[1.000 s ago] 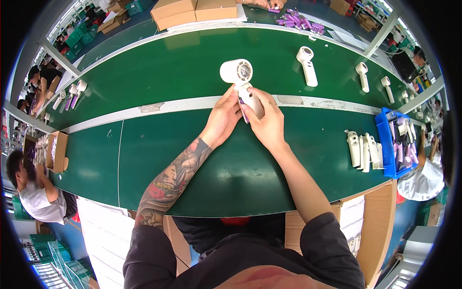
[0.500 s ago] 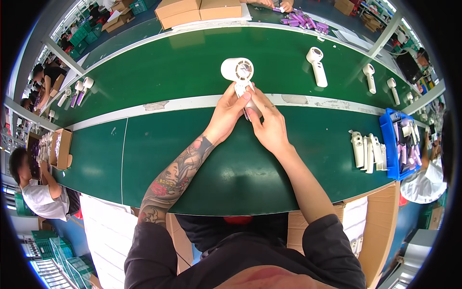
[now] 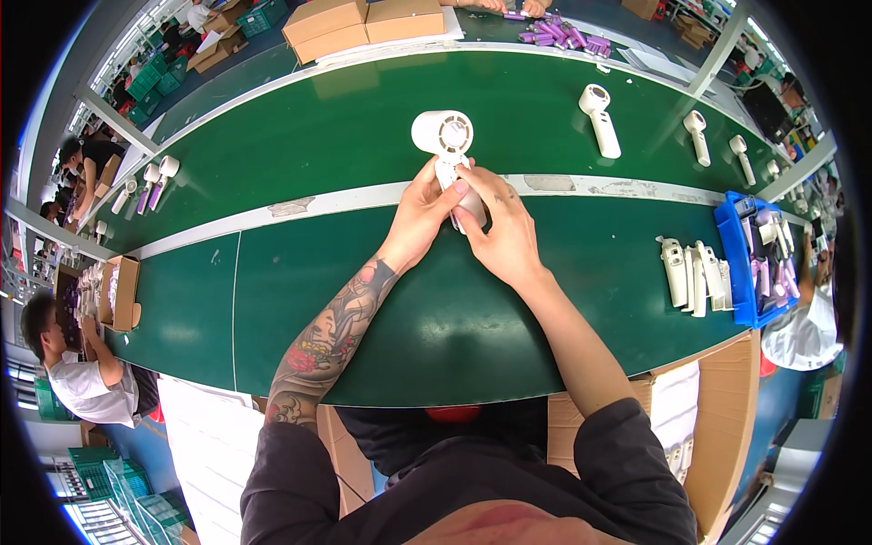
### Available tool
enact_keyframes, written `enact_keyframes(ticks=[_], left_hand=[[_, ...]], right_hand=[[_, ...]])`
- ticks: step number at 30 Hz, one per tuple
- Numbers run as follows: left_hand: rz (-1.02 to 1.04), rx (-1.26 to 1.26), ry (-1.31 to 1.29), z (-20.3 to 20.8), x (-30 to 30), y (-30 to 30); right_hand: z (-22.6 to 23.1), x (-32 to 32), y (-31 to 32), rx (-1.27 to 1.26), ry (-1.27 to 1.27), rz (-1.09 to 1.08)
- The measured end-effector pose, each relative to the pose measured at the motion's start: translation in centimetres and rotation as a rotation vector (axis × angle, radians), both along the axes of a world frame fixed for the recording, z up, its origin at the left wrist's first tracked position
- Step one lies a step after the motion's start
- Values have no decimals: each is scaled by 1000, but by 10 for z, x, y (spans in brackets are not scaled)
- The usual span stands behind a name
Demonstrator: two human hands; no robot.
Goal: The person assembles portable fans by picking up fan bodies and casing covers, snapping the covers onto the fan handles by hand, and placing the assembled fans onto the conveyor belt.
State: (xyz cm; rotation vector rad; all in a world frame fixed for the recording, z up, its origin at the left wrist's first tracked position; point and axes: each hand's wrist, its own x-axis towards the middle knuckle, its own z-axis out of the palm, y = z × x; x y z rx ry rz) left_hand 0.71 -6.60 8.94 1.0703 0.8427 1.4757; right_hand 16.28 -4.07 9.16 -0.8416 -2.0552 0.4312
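Both my hands are closed round the handle of a white handheld fan (image 3: 442, 133), whose round head points away from me above the green bench. My left hand (image 3: 423, 218) grips the handle from the left, its thumb lying along the front. From the right, my right hand (image 3: 499, 227) wraps the handle, fingers near the neck and thumb lower down. Much of the handle is hidden by my fingers; a purple edge shows near its lower end.
White handle shells (image 3: 695, 277) lie in a group at the right, beside a blue bin (image 3: 734, 263) of white and purple parts. More fans (image 3: 599, 120) rest on the far green strip. Cardboard boxes (image 3: 404, 20) and purple parts (image 3: 563, 36) lie beyond. Co-workers sit left and right.
The fan and both hands have shifted very slightly left in the picture. My right fingers have moved a little on the handle; the grip of both hands stays.
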Motion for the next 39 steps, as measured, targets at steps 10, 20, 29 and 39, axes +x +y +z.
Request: enact_keyframes(ticks=[10,20,29,39], left_hand=[[26,-59,144,2,-4,-2],[61,159,480,-10,-5,6],[-5,11,384,-2,-2,-2],[61,51,428,-10,-1,0]], right_hand=[[-11,-2,6,-512,211,168],[-6,0,4,-455,97,59],[5,1,0,-493,9,38],[-5,-1,9,-851,474,355]])
